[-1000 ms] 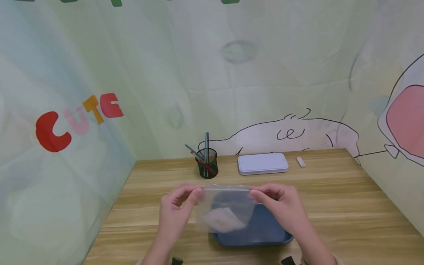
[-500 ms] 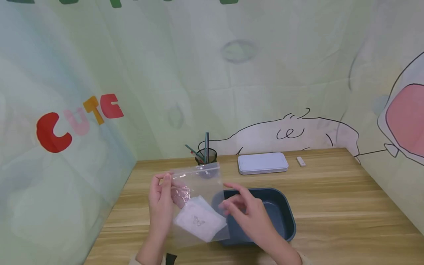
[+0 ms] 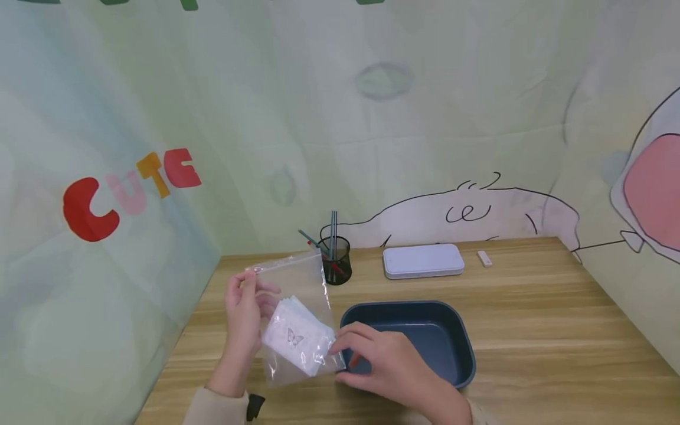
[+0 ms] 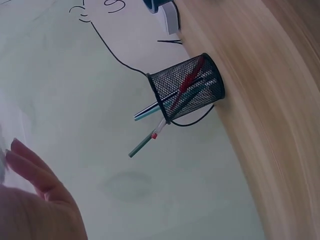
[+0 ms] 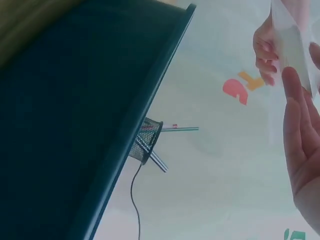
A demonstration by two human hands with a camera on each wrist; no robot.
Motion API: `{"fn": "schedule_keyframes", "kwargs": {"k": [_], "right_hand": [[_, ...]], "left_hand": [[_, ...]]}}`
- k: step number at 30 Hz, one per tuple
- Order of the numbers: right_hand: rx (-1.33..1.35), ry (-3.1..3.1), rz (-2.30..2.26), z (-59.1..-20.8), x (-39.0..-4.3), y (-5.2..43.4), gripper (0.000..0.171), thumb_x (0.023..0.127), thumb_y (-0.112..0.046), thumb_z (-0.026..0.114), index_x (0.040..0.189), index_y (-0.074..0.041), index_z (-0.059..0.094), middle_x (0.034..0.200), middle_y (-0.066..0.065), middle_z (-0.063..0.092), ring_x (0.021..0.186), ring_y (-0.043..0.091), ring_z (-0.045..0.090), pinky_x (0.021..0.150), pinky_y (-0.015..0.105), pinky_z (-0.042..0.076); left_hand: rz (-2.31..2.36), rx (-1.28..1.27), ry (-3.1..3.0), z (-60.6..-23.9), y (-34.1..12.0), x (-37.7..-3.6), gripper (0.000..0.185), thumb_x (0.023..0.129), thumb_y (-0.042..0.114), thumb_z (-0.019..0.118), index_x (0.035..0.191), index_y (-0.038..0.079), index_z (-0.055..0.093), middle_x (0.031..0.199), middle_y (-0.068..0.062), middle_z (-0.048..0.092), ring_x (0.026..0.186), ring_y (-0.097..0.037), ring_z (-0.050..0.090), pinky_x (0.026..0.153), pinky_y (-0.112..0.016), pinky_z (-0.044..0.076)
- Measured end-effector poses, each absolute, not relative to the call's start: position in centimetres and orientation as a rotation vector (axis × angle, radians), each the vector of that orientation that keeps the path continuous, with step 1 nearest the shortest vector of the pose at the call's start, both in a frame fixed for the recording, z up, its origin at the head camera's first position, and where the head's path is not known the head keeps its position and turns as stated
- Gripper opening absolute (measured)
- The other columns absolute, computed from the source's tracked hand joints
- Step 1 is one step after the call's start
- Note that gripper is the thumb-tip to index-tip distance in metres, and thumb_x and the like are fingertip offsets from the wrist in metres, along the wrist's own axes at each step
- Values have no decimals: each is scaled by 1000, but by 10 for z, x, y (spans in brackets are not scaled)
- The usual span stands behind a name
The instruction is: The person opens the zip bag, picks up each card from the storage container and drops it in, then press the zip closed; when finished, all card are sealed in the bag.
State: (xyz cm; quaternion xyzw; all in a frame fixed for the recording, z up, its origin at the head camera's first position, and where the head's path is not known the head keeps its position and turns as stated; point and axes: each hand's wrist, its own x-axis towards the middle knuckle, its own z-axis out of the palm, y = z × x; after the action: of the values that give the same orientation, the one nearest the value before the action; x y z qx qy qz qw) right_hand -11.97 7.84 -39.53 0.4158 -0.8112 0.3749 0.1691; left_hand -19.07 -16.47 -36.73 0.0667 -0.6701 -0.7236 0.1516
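The clear zip bag point(image 3: 294, 321), containing a folded white cloth point(image 3: 294, 339) with a butterfly print, is held upright above the desk point(image 3: 531, 330), left of the dark blue tray point(image 3: 462, 348). The left hand point(image 3: 244, 307) pinches its upper left edge. The right hand point(image 3: 385, 363) pinches its lower right corner with curled fingers.

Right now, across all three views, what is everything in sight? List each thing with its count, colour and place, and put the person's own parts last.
zip bag: one, clear, held up left of the tray.
folded cloth: one, white with a butterfly print, inside the bag.
tray: one, dark blue, front middle of the table.
pen cup: one, black mesh, behind the tray.
case: one, white, at the back.
small white piece: one, right of the case.
table: one, wood.
left hand: pinches the bag's top corner.
right hand: holds the bag's lower edge.
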Motion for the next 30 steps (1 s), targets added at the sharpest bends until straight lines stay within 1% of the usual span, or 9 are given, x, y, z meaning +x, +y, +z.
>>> {"fn": "schedule_keyframes", "kwargs": {"k": [4,7,9,13,16,19,21,26,30], "right_hand": [[1204,-2223,919,-395,-123,76,20,81,-29,65,99,-27,60,111,-14,53,71,-8,52,65,3,43],[1202,-2125,913,-394,-127,70,18,79,-21,68,96,-25,63,105,-14,56,76,-6,54,69,6,44],[1197,-2093,901,-394,-131,65,16,78,-21,69,93,-24,65,101,-15,57,78,-6,54,69,6,44],[1154,-2137,816,-395,-136,56,9,76,-27,70,85,-26,68,94,-16,53,72,-6,50,61,3,41],[1118,-2241,718,-399,-139,50,7,76,-32,70,81,-28,69,93,-15,50,74,-3,44,56,3,37],[1119,-2324,577,-405,-143,41,7,75,-35,69,79,-29,69,89,-17,53,78,-1,40,55,4,37],[1130,-2368,472,-409,-145,34,6,74,-36,70,77,-31,69,84,-19,56,75,1,38,53,3,35],[1181,-2441,161,-421,-145,15,3,71,-34,71,69,-33,69,68,-19,57,63,5,35,45,9,25],[1181,-2382,-47,-429,-143,2,7,69,-29,70,62,-31,68,55,-14,54,54,8,34,43,17,24]], "left_hand": [[-2065,240,-1969,-372,-167,-200,30,91,42,40,104,14,43,71,-3,61,49,-13,54,37,-20,43],[-2049,262,-1989,-376,-172,-207,30,91,43,40,105,16,43,71,-3,61,50,-13,55,38,-20,43],[-2022,269,-2015,-379,-176,-211,31,91,43,40,105,16,43,72,-3,62,51,-14,56,39,-22,45],[-1950,259,-2097,-389,-188,-219,32,92,42,41,106,14,45,73,-4,62,53,-16,57,43,-26,49],[-1873,240,-2195,-398,-198,-227,33,92,39,43,106,10,49,74,-5,63,54,-16,59,46,-27,52],[-1798,250,-2312,-409,-207,-237,33,90,35,49,104,6,56,73,-4,63,53,-15,59,46,-26,52],[-1747,256,-2402,-416,-211,-241,33,89,32,52,102,2,58,71,-4,64,51,-13,58,45,-25,51],[-1651,240,-2593,-433,-219,-244,32,89,24,54,103,-5,59,73,-10,63,50,-13,55,44,-24,49],[-1599,249,-2676,-447,-220,-245,31,91,21,51,104,-6,58,77,-15,62,54,-19,58,47,-28,51]]}}
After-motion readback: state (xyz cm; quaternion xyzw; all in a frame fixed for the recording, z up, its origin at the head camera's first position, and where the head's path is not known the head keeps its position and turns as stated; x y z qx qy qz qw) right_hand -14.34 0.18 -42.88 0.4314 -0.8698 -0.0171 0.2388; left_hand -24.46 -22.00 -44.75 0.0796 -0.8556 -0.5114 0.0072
